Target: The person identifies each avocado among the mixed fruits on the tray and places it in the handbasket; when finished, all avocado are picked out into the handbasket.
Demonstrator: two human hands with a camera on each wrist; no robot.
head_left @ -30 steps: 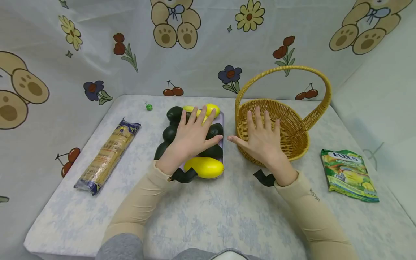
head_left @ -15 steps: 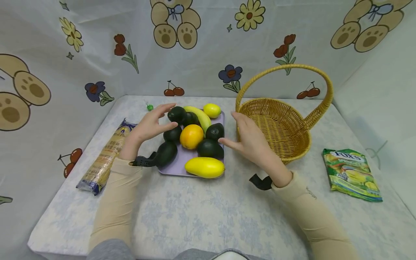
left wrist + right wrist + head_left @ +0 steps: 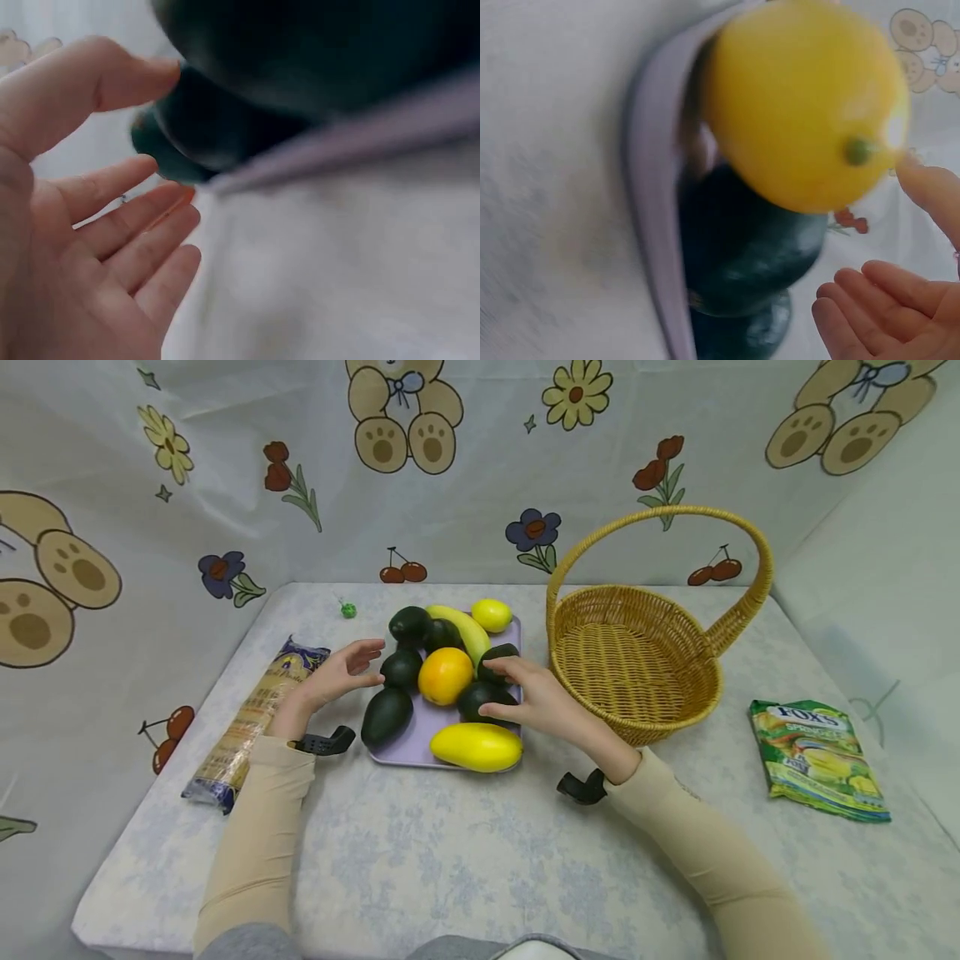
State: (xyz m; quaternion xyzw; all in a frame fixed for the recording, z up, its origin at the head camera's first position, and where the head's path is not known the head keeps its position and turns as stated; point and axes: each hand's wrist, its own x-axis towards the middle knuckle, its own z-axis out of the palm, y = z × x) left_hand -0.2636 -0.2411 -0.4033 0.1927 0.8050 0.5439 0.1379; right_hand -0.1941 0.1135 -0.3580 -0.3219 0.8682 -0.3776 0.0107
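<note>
A lilac tray (image 3: 420,745) in the head view bears several dark green avocados (image 3: 387,718), an orange (image 3: 446,677), a banana (image 3: 469,631), a lemon (image 3: 492,616) and a long yellow fruit (image 3: 477,747). My left hand (image 3: 333,679) is at the tray's left side, thumb and fingers spread apart, fingertips close to an avocado (image 3: 402,670). In the left wrist view its palm (image 3: 82,277) holds nothing. From the right, my right hand (image 3: 540,697) reaches over the tray's edge, fingers loosely bent near two avocados. The right wrist view shows its fingers (image 3: 877,307) around nothing.
A wicker basket (image 3: 630,668) with a tall handle stands right of the tray. A bag of pasta (image 3: 255,722) lies at the left, and a green FOX'S candy bag (image 3: 821,760) at the far right. A small green item (image 3: 348,610) lies at the back. Patterned cloth hangs behind.
Both hands were spread flat, the left above the tray and the right before the basket. The left has moved left off the fruit; the right has moved left to the tray's edge.
</note>
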